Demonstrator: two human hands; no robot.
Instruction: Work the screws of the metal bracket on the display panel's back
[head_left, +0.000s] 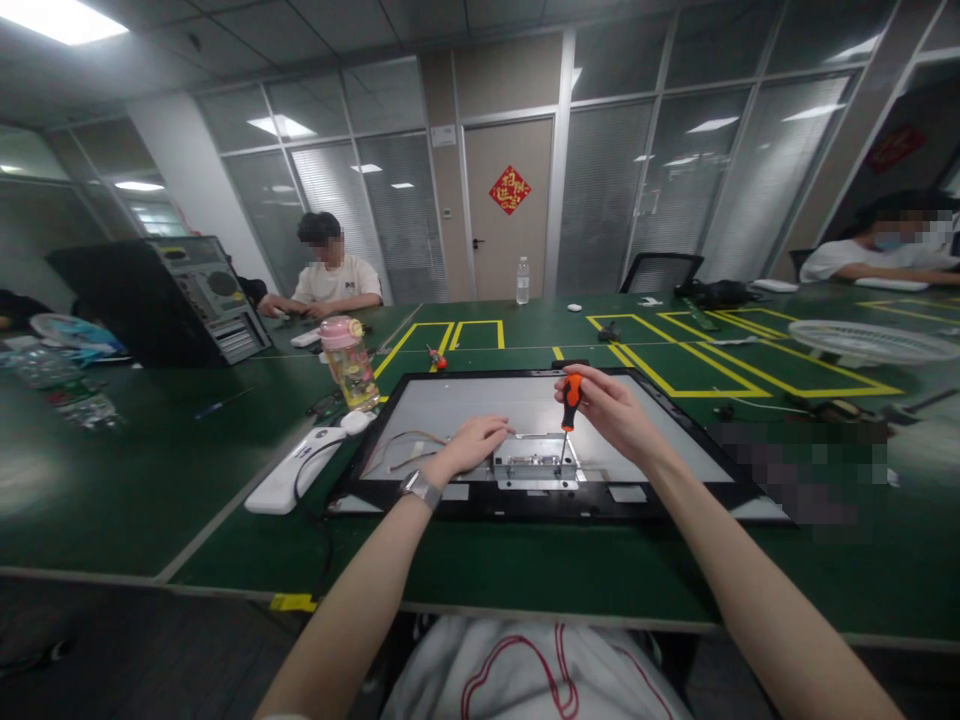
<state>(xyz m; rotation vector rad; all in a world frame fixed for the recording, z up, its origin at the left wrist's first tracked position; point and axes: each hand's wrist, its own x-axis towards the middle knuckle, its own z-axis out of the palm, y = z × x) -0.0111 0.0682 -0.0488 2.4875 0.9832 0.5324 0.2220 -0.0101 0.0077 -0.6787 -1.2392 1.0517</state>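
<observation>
My right hand is closed round the orange-and-black handle of a screwdriver. The screwdriver stands nearly upright, its tip down at the right part of a silver metal bracket. That bracket sits near the front middle of a flat display panel with a grey back and a black frame, lying on the table. My left hand rests with its fingers stretched out beside the bracket's upper left corner. Thin wires lie on the panel left of this hand. Whether the tip sits in a screw is too small to tell.
Left of the panel are a white power strip with a black cable and a pink-lidded bottle. A computer case stands farther left. Behind the panel lies a small red tool. Two people sit across the green table.
</observation>
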